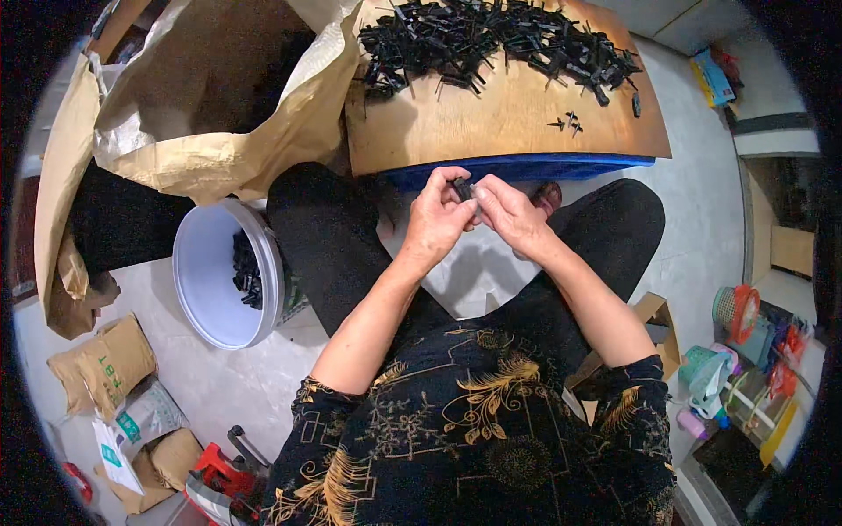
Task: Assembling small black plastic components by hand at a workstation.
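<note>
Just off the near edge of a wooden board (pixel 421 131), my two hands meet over my lap. My left hand (pixel 437 213) is closed on a small black plastic part (pixel 462 188), held between thumb and fingers. The fingers of my right hand (pixel 511 215) pinch at the right side of this part; its lower portion is covered by the fingers. On the far side of the board lies a heap of black plastic parts (pixel 491 44) with thin stems. A few small dark pieces (pixel 568 123) lie apart from the heap.
A white bucket (pixel 197 272) with black pieces inside stands left of my knee. Behind it gapes a big brown paper sack (pixel 184 162). Packed bags (pixel 105 364) and a red item (pixel 219 478) lie lower left. Baskets and a rack (pixel 745 386) stand at right.
</note>
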`<state>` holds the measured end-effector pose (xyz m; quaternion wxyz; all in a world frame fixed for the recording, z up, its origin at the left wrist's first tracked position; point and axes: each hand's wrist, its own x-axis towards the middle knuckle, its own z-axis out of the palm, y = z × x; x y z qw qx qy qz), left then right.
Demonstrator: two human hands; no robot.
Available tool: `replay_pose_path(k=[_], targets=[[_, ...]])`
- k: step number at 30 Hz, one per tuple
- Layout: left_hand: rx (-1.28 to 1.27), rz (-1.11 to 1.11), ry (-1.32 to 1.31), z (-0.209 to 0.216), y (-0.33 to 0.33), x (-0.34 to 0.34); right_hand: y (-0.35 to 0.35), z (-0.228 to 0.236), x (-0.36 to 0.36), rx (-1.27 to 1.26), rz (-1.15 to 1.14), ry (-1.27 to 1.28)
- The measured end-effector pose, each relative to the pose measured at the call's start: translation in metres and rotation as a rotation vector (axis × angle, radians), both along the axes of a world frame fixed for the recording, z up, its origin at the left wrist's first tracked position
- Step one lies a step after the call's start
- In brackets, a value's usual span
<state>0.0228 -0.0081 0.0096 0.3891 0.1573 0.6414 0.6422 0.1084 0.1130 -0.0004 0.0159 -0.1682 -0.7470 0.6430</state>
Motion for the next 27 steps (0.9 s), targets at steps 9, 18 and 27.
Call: replay_pose_path(k=[9,18,27], targets=[[-0.033,-0.020,-0.045,-0.005,0.000,-0.004,0.004,0.003,-0.003,0.111,0.080,-0.059],[-0.218,-0.058,0.117,-0.014,0.004,-0.007,0.001,-0.004,-0.009,0.129,0.060,-0.045],[-0.319,-0.059,0.578,-0.022,0.010,-0.001,-0.002,-0.025,-0.013,0.194,-0.021,-0.061]])
